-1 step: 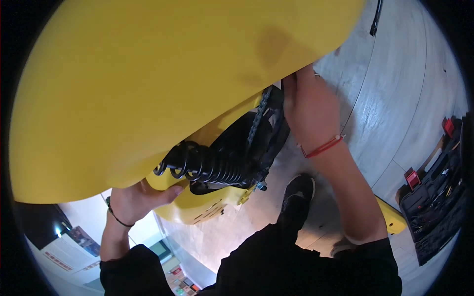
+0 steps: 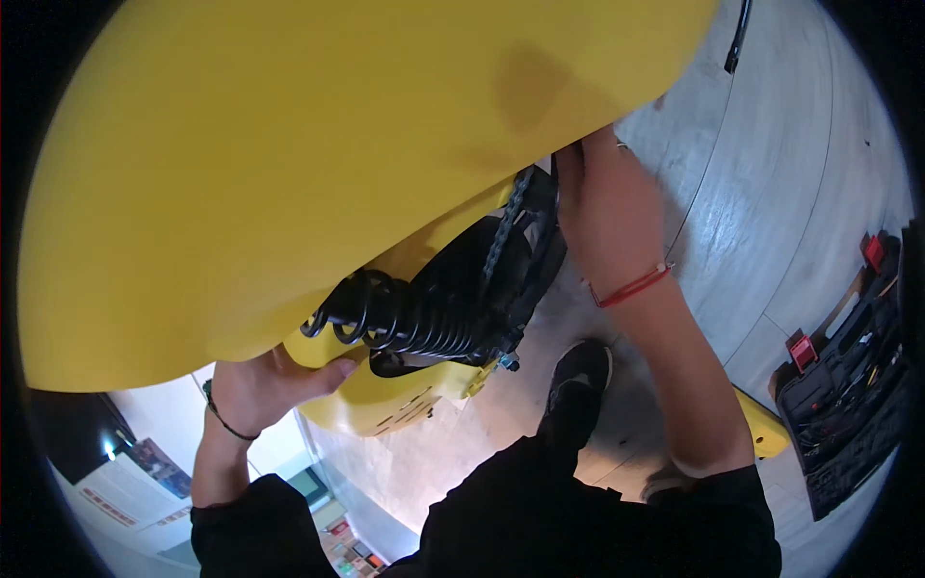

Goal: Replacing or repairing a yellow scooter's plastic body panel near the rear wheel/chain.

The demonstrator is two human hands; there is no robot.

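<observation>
A large, smooth yellow body panel (image 2: 289, 183) spreads over the upper left. At its lower edge is my left hand (image 2: 255, 390), thumb stretched to the right along a yellow slotted cover (image 2: 385, 411), the other fingers hidden behind the panel. My right hand (image 2: 617, 212) reaches up to the panel's right edge; its fingertips are hidden there, and what they grip cannot be made out. Between my hands sit a black coil-spring shock absorber (image 2: 409, 316) and a dark chain (image 2: 506, 222). A bolt (image 2: 508, 362) shows at the shock absorber's lower end.
An open tool case (image 2: 853, 385) with dark trays and red clips lies on the plank floor (image 2: 771, 193) at the right. Beside it is a yellow bar-shaped part (image 2: 763, 429). My shoe (image 2: 583, 371) stands below the shock absorber. A black rod (image 2: 738, 39) is at top right.
</observation>
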